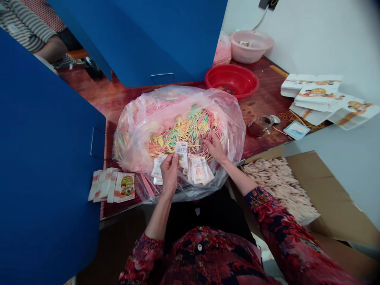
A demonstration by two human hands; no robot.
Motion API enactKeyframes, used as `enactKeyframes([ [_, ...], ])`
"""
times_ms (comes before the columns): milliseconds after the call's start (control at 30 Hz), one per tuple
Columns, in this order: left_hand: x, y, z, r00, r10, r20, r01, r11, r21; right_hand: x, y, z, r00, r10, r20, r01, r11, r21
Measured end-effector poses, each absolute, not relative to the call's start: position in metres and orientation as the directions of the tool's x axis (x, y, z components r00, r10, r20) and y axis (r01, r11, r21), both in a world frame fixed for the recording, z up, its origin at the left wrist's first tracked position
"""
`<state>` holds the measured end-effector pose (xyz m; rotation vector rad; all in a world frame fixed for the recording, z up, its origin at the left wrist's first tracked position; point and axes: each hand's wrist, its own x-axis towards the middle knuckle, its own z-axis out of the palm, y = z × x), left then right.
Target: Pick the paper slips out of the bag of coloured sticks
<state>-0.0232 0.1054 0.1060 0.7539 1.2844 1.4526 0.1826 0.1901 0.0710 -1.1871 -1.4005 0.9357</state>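
Observation:
A big clear plastic bag (133, 130) lies open on the table, full of thin coloured sticks (184, 130). My left hand (170, 171) is closed on a small printed packet (181, 153), held upright over the bag's near edge. My right hand (214, 147) reaches into the stick pile, fingers curled down among the sticks; what it grips is hidden. Several more small packets (200, 171) lie fanned out in the bag between my two hands.
Finished packets (114, 186) lie in a row at the table's left front. Blue partition boards (44, 166) stand left and behind. A red bowl (232, 80), pink bowl (251, 45), glass jar (261, 124), stacked paper bags (320, 97) and a cardboard box of pale sticks (279, 186) are on the right. Another person's arm (35, 31) shows at top left.

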Motion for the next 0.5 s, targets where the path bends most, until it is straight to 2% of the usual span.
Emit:
enactKeyframes([
  [67,-0.023,0.105,0.106,-0.289,0.945,-0.153,-0.272,0.073,0.96,0.183,0.188,0.066,-0.02,0.971,0.237,0.227,0.235,-0.945],
  [133,-0.022,0.105,0.106,-0.284,0.946,-0.153,-0.266,0.076,0.961,0.183,0.188,0.063,-0.039,0.973,0.229,0.212,0.232,-0.949],
  [333,-0.019,0.105,0.106,-0.264,0.947,-0.182,-0.273,0.107,0.956,0.184,0.204,0.066,0.067,0.992,0.106,0.047,0.103,-0.994],
  [433,-0.019,0.105,0.104,-0.265,0.947,-0.183,-0.271,0.109,0.956,0.187,0.212,0.069,0.058,0.998,0.013,0.022,0.011,-1.0],
  [500,-0.02,0.105,0.103,-0.259,0.95,-0.176,-0.263,0.106,0.959,0.19,0.215,0.069,0.029,1.0,0.005,0.045,0.004,-0.999],
])
